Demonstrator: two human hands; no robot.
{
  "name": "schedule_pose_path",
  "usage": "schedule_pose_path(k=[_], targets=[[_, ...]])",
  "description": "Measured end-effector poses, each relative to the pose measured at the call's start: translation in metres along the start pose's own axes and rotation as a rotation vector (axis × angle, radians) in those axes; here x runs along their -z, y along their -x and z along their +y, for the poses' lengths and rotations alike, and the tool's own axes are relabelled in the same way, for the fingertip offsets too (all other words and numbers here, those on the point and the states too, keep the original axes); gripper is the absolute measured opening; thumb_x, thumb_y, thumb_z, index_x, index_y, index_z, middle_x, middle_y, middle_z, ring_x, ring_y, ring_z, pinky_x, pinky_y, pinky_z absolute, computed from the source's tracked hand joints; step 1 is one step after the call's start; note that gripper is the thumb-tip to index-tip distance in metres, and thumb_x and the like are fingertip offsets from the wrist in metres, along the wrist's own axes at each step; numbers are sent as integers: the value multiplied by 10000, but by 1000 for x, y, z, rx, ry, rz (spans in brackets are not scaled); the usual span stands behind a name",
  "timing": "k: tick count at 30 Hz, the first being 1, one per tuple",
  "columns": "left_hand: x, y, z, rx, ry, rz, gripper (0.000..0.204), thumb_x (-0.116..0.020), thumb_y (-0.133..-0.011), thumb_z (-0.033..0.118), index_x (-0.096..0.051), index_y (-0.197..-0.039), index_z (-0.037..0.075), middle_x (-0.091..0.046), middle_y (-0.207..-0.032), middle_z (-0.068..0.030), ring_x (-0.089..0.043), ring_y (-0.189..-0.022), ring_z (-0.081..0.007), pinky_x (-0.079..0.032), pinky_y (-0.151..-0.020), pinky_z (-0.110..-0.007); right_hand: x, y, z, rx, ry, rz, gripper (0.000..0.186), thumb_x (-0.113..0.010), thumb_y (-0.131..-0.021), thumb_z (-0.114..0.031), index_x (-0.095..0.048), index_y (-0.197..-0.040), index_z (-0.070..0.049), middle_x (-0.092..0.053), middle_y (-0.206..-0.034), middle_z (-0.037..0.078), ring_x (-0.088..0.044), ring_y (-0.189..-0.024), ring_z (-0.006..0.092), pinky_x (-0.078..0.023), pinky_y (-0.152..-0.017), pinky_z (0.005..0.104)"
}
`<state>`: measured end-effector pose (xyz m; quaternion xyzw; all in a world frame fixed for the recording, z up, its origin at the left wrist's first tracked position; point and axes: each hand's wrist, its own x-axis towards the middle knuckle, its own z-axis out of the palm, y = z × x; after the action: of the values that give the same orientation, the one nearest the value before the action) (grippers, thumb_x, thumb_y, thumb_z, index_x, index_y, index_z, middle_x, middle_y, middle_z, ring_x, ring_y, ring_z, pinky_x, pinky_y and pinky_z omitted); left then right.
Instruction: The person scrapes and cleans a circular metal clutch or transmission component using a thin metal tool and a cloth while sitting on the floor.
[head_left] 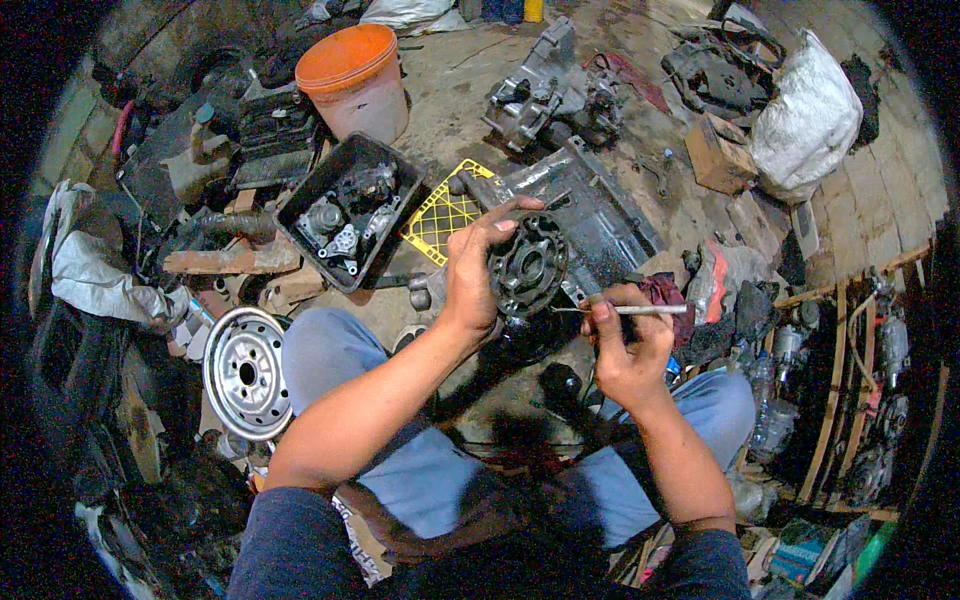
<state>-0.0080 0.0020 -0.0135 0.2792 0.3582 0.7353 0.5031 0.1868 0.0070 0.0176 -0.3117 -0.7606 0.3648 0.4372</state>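
Note:
My left hand [475, 275] grips a dark, greasy round metal part [527, 262] with holes round its face, held upright. My right hand [625, 335] is closed on a pale rod-like tool [650, 309], whose thin tip points left at the part's lower rim; whether it touches, I cannot tell. Behind the part lies a dark metal tray [605, 215], with a yellow plastic grid [438, 232] to its left. Below the part is a dark object, too shadowed to make out, between my knees.
A black bin of metal parts [397, 214] and an orange-lidded bucket [350, 95] stand left of centre. A metal housing [540, 95] sits ahead. A cardboard box [718, 158] and white sack [805, 115] are rightward. A steel wheel [230, 400] is beside my left knee.

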Motion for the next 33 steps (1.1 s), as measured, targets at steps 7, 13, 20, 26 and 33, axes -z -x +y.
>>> schedule_pose_path(k=[7,13,20,26,33], targets=[[-4,7,8,1,-51,-74,524,-490,-871,326,-669,-1163,-70,-721,-1010,-142,-678,-867,-185,-529,-842,-292,-3,2,-2,136,-24,-47,52,-656,-899,21,-707,-911,11,-709,-829,131,-690,-707,231,-548,-655,329],[-7,10,6,40,-4,-87,511,-495,-863,297,-668,-1169,-74,-720,-1002,-128,-666,-848,-179,-522,-824,-280,-17,3,0,179,-40,-118,56,-692,-852,22,-704,-905,4,-711,-846,144,-696,-707,279,-559,-663,356],[-11,11,7,14,-40,-21,484,-495,-890,270,-670,-1185,-71,-717,-1022,-137,-670,-857,-178,-530,-806,-276,1,0,4,172,77,-19,4,-691,-876,15,-688,-875,13,-705,-804,143,-683,-661,277,-545,-612,354],[-10,9,10,25,12,-7,492,-495,-902,292,-664,-1187,-72,-717,-1009,-143,-684,-864,-182,-546,-805,-292,-3,6,4,172,9,3,82,-671,-867,41,-715,-928,7,-722,-838,151,-694,-686,272,-549,-624,351],[-7,9,10,14,-26,-5,497,-505,-903,297,-663,-1175,-88,-717,-1023,-138,-682,-870,-186,-546,-810,-292,-12,6,5,289,-4,-75,93,-612,-895,70,-674,-957,37,-700,-812,144,-661,-643,221,-533,-607,317]])
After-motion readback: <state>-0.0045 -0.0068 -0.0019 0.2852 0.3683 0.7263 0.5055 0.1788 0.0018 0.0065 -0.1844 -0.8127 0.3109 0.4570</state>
